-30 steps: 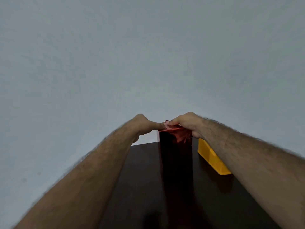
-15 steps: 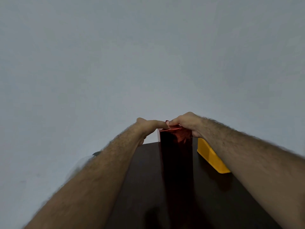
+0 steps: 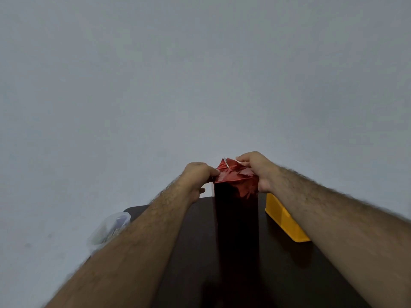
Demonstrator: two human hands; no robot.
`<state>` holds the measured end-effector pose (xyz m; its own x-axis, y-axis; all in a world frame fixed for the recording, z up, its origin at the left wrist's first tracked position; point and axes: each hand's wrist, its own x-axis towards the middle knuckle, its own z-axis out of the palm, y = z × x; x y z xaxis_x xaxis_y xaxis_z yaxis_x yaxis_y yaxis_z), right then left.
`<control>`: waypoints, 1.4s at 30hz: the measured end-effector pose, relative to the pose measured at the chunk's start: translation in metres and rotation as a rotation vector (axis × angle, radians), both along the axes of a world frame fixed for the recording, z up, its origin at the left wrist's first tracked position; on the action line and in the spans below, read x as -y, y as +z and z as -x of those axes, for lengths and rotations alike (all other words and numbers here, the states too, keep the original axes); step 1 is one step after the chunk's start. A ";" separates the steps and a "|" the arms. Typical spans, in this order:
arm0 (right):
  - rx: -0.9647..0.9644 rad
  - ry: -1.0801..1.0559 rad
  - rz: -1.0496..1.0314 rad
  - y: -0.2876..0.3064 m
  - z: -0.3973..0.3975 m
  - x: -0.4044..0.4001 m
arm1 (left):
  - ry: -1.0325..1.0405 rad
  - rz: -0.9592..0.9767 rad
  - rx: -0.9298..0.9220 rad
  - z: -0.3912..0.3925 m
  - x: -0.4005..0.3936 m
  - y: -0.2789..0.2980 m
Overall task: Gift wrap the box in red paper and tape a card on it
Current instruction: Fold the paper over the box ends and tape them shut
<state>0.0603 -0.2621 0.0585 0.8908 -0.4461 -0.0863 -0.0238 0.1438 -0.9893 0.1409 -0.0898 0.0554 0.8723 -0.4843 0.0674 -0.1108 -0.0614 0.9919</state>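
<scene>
Red foil paper (image 3: 233, 176) crinkled, hands pinching: left (image 3: 198, 176), right (image 3: 258, 170).

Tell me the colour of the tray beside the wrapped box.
Yellow. The tray sits on the dark table, right of the box; the head view shows it.

Single head-worn view, facing forward along table (image 3: 278, 274), mostly wall (image 3: 200, 74), close.

Shiny red paper (image 3: 235, 174), yellow box (image 3: 284, 218), dark brown table (image 3: 195, 252), grey wall (image 3: 200, 74).
</scene>
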 end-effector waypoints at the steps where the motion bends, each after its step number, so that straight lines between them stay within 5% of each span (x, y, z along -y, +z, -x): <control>1: -0.007 0.010 0.002 0.002 0.002 -0.001 | 0.007 0.021 -0.009 -0.002 0.002 0.000; 22: 0.132 -0.032 0.773 0.044 0.005 0.006 | 0.032 0.221 0.264 -0.001 0.024 -0.008; 28: 0.196 -0.008 0.614 0.040 0.007 0.004 | 0.035 0.222 0.328 -0.007 0.030 -0.019; 37: 0.196 -0.032 0.771 0.035 -0.002 0.007 | 0.041 0.196 0.367 -0.013 0.031 -0.019; 42: 0.360 -0.116 0.554 0.039 -0.003 0.005 | 0.041 0.197 0.366 -0.016 0.030 -0.021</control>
<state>0.0635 -0.2675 0.0976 0.7647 -0.4335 0.4768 0.3069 -0.4055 -0.8610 0.1569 -0.1199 0.0342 0.7918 -0.3963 0.4647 -0.4599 0.1139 0.8807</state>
